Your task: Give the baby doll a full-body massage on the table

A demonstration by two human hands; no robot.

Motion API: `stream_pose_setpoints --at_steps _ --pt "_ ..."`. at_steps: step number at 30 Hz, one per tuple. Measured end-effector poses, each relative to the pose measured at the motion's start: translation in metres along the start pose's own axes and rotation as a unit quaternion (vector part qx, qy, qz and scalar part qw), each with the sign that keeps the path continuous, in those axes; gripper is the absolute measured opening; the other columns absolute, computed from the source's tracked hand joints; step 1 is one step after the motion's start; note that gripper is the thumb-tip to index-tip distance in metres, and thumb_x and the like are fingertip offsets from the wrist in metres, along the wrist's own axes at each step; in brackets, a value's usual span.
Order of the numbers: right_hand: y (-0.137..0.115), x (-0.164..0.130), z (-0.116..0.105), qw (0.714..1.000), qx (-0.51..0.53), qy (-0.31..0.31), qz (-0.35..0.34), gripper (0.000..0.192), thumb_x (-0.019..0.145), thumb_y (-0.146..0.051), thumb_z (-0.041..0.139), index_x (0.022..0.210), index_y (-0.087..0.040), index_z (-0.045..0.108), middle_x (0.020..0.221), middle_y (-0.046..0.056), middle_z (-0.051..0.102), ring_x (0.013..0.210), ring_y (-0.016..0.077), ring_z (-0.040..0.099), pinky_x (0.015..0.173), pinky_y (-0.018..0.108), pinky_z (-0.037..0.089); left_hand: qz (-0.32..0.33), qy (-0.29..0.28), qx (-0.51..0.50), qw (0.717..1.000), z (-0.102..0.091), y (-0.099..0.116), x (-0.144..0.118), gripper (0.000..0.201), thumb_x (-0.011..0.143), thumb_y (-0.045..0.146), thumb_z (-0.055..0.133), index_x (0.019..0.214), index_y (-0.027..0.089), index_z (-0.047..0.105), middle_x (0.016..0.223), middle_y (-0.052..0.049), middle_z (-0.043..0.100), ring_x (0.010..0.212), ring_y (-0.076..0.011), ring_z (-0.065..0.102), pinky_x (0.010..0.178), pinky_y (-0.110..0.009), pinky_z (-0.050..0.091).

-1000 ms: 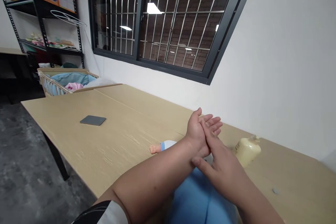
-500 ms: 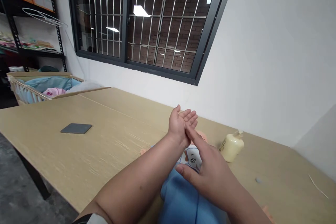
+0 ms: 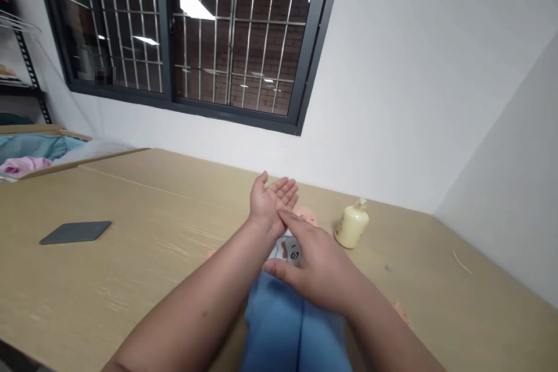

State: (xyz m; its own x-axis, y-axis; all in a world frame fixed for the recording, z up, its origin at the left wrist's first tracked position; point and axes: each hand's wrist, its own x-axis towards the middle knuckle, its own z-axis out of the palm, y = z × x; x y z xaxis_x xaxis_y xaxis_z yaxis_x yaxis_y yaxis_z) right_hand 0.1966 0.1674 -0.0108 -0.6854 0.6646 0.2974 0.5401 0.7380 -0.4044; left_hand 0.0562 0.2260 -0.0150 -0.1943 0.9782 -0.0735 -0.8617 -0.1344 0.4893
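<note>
My left hand (image 3: 272, 200) is held palm up with its fingers spread, above a doll lying on the table. The fingertips of my right hand (image 3: 316, 256) touch the heel of the left palm, near the wrist; its thumb stands apart from the fingers. Neither hand holds anything. Below them the doll wears blue clothes (image 3: 288, 319) with a white cartoon-print front (image 3: 290, 250). Part of the doll's head (image 3: 307, 215) shows beyond my right fingers; my hands and forearms hide much of its upper body. A cream pump bottle (image 3: 352, 225) stands right of the doll's head.
On the left of the wooden table (image 3: 152, 209) lies a flat dark grey slab (image 3: 76, 232). A small grey bit (image 3: 388, 267) and a thin pale strip (image 3: 461, 261) lie at the right. A wooden crib (image 3: 65, 165) with cloths adjoins the far left edge. Behind are a wall and a barred window.
The view has turned to the right, so the table, bottle and window sit further left. My hands keep nearly the same pose, right fingertips at the left palm's heel.
</note>
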Motion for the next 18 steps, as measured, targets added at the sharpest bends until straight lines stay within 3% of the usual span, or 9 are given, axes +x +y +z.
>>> stream_pose_setpoints --at_steps 4,7,10,13,18 --pt "-0.003 -0.004 0.000 0.998 0.053 -0.004 -0.035 0.101 0.081 -0.066 0.070 0.161 -0.027 0.023 0.163 0.009 0.034 0.151 0.0356 0.031 0.119 0.057 0.034 0.006 -0.014 -0.004 1.000 -0.001 0.000 -0.002 0.059 0.090 0.061 0.047 0.113 0.011 0.067 0.129 -0.020 0.065 0.120 -0.0276 0.065 0.093 -0.031 0.056" --pt "0.005 -0.001 0.005 0.996 0.071 0.007 -0.053 0.105 0.082 -0.064 0.070 0.163 -0.025 0.015 0.168 0.008 0.019 0.155 0.0332 0.019 0.124 0.055 0.026 -0.009 -0.032 -0.009 0.999 0.003 -0.009 -0.009 0.062 0.089 0.062 0.049 0.118 0.010 0.065 0.131 -0.021 0.065 0.121 -0.0288 0.065 0.098 -0.033 0.054" --pt "0.014 0.006 0.010 0.998 0.053 0.012 -0.042 0.104 0.084 -0.066 0.067 0.162 -0.020 0.016 0.169 0.009 0.015 0.156 0.0313 0.015 0.127 0.054 0.018 -0.020 -0.043 -0.001 0.999 0.007 -0.015 -0.016 0.063 0.089 0.063 0.048 0.119 0.009 0.065 0.130 -0.022 0.065 0.121 -0.0288 0.065 0.103 -0.034 0.051" --pt "0.018 0.010 0.011 0.999 0.026 0.012 -0.020 0.102 0.085 -0.069 0.063 0.162 -0.017 0.019 0.168 0.010 0.015 0.157 0.0293 0.014 0.128 0.052 0.016 -0.016 -0.039 0.011 0.999 0.008 -0.010 -0.016 0.063 0.090 0.063 0.046 0.117 0.009 0.066 0.130 -0.022 0.065 0.122 -0.0284 0.064 0.105 -0.034 0.049" --pt "0.010 0.006 0.007 1.000 0.024 0.002 -0.008 0.099 0.083 -0.072 0.063 0.160 -0.022 0.027 0.164 0.009 0.031 0.153 0.0321 0.027 0.124 0.056 0.028 0.013 -0.015 0.009 1.000 0.000 0.010 -0.004 0.064 0.089 0.062 0.046 0.118 0.009 0.066 0.130 -0.021 0.066 0.123 -0.0291 0.063 0.101 -0.034 0.052"
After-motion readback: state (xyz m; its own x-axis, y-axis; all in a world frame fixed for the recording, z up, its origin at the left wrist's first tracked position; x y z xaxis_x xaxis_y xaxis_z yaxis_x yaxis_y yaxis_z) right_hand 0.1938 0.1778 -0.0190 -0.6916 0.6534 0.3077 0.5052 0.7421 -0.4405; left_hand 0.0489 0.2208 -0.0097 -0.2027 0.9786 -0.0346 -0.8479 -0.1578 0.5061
